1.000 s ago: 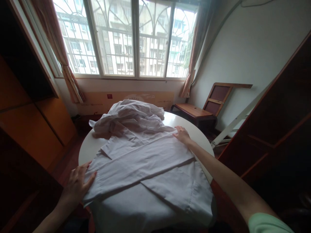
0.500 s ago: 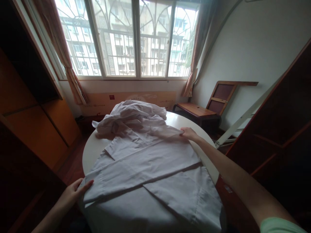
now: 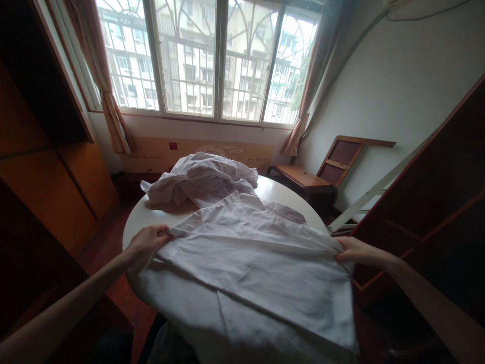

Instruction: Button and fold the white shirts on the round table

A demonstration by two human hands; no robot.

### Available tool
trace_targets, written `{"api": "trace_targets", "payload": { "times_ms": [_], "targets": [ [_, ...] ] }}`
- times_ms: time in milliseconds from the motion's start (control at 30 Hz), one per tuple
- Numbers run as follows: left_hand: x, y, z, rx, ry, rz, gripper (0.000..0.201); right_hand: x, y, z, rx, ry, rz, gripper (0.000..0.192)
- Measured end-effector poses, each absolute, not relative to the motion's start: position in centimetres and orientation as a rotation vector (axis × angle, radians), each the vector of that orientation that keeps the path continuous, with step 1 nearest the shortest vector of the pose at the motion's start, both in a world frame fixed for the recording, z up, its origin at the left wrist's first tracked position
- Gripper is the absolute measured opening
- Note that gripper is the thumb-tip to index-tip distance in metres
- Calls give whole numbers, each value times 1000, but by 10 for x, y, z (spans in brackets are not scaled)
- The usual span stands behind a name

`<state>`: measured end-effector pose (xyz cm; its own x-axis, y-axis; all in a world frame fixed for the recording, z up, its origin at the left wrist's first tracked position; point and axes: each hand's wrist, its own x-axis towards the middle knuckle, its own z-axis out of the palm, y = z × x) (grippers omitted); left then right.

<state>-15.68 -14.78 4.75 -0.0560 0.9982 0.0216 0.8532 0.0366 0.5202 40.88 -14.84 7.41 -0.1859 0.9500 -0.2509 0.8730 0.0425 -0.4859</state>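
Observation:
A white shirt [image 3: 257, 258] lies spread over the near half of a round white table [image 3: 159, 212], with its lower part hanging over the near edge. My left hand [image 3: 146, 242] grips the shirt's left edge near the table's left rim. My right hand [image 3: 354, 251] grips the shirt's right edge, off the table's right side. The cloth between my hands is lifted slightly and pulled taut. A second white garment [image 3: 200, 179] lies crumpled in a heap at the far side of the table.
A wooden cabinet [image 3: 45, 167] stands at the left and a dark wooden shelf unit [image 3: 435, 202] at the right. A low wooden bench [image 3: 303, 177] and a folded frame [image 3: 341, 156] lean by the right wall. A barred window [image 3: 212, 60] with curtains lies beyond.
Both hands left the flat shirt and took hold of its side edges. The left hand moved up and inward, the right hand pulled back toward me, and the shirt folded over.

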Motion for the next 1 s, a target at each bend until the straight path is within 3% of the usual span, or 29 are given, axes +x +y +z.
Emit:
{"api": "trace_targets", "payload": {
  "times_ms": [67, 100, 233, 367, 567, 767, 1000],
  "targets": [
    [-146, -137, 45, 1955, 1914, 541, 35, 421, -164, 72, -1937, -2193, 1079, 24],
    [-142, -132, 43, 1993, 1881, 521, 36, 425, -168, 73, -2026, -2201, 1058, 19],
    [-139, -118, 35, 2021, 1849, 523, 39, 416, -155, 87, -2320, -2144, 390, 10],
    [-156, -119, 36, 1962, 1951, 456, 47, 367, -111, 97, -1987, -2172, 106, 29],
    [-200, -146, 45, 1947, 1846, 333, 42, 267, -34, 79, -1490, -2374, 31, 29],
    [-238, -163, 41, 1834, 1683, 296, 38, 188, 30, 62, -1398, -2636, -178, 50],
    [-239, -183, 49, 1695, 1796, 341, 47, 162, 50, 54, -1588, -2757, -459, 33]
  ]
}}
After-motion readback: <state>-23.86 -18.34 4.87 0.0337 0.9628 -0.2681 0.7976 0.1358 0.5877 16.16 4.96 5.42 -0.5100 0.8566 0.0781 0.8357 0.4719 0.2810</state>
